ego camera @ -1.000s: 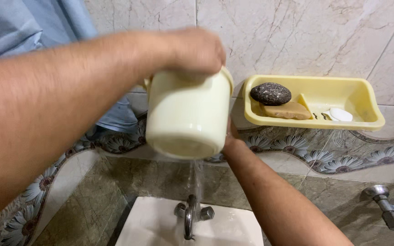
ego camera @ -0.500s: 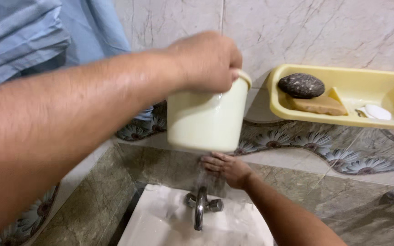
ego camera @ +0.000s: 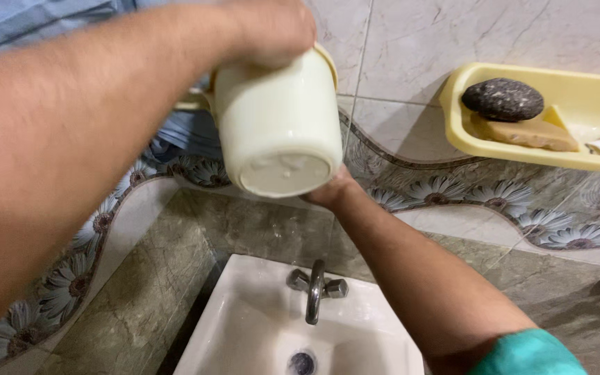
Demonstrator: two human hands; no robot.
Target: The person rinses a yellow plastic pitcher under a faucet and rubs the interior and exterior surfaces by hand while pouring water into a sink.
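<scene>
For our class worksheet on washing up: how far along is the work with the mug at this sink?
Done, it seems: no water runs from the tap and the soap lies in its tray. In hand: the left hand holds the mug tilted above the sink; the right hand reaches behind it. Left: setting the mug down; its inside is hidden.

You're looking at a cream-white mug (ego camera: 279,125) against pale grey marbled wall tiles (ego camera: 494,35). The tray (ego camera: 467,135) is pastel yellow, carrying a speckled dark grey stone (ego camera: 502,99) and a tan soap bar (ego camera: 526,134). The tile border (ego camera: 494,201) shows white daisies on grey-blue. The sink (ego camera: 244,326) is white, your sleeve (ego camera: 529,354) teal.
</scene>
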